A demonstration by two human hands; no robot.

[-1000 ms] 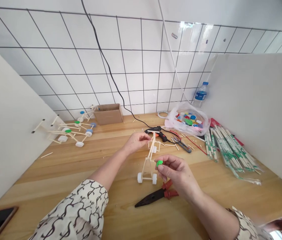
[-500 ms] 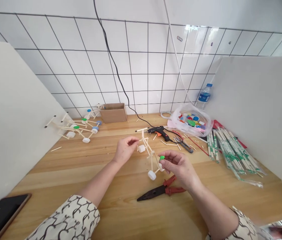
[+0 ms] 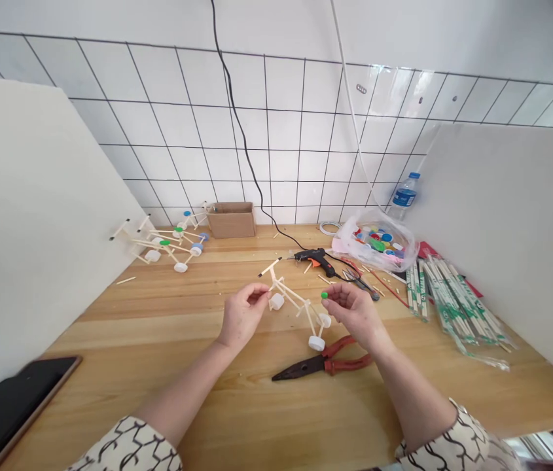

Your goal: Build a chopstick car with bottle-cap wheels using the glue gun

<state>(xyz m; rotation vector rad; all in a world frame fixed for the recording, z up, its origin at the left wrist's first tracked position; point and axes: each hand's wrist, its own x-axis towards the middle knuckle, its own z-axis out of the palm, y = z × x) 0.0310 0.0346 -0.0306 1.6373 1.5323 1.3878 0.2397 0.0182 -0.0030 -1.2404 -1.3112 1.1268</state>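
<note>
A small tricycle model point(image 3: 290, 292) made of pale sticks, with white bottle caps as wheels, stands at the middle of the wooden table. My left hand point(image 3: 241, 313) pinches it at its front end, beside the front wheel. Between the thumb and fingertips of my right hand point(image 3: 355, 311) is a green cap point(image 3: 324, 295), just right of the model's frame and apart from it. Below the rear wheels lie long-nose pliers point(image 3: 315, 366) with red handles, jaws pointing left.
A black glue gun point(image 3: 316, 258) lies behind the model, near cutters and stick pieces. Further right are a plastic bag of coloured caps point(image 3: 377, 242), wrapped chopsticks point(image 3: 463, 297) and a water bottle point(image 3: 404, 194). Finished-looking models point(image 3: 171, 243), a cardboard box point(image 3: 231, 220) and a phone-like black slab point(image 3: 16, 409) are left.
The model has turned, its rear wheels swinging right and its handlebar tilting. My right hand has shifted slightly up and right with the green cap. The whole view has moved a little.
</note>
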